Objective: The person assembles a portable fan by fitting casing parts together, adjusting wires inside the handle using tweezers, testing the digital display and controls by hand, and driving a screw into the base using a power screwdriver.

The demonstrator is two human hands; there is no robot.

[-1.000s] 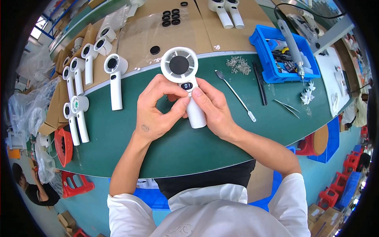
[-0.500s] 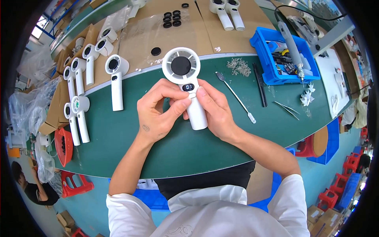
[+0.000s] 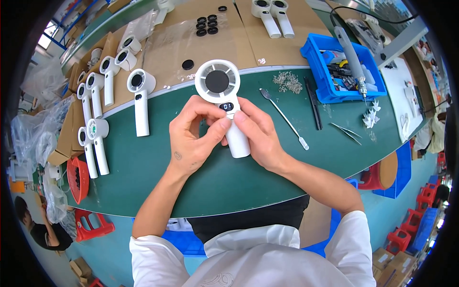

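Both my hands hold a white handheld fan (image 3: 237,138) above the green table, its round head pointing away from me. A black disc fills the head's centre, and a small dark display below it is lit. From the left, my left hand (image 3: 197,131) pinches the neck with thumb and forefinger. My right hand (image 3: 258,131) wraps the handle's right side, its thumb on the front just under the display. Nearest on the left lies another white fan (image 3: 141,112). A slim metal stick with a flat dark end (image 3: 287,119) lies to the right.
More white fans (image 3: 98,148) lie at left by a red basket (image 3: 78,179). Black rings (image 3: 207,25) and a black disc (image 3: 188,64) rest on cardboard. Right are a screw pile (image 3: 288,82), black rods (image 3: 313,103), tweezers (image 3: 346,133) and a blue bin (image 3: 330,95) with an electric screwdriver (image 3: 351,57).
The lit display now shows different characters. The fan has shifted very slightly left and down in view, and my right thumb has moved down a little from the display's edge.
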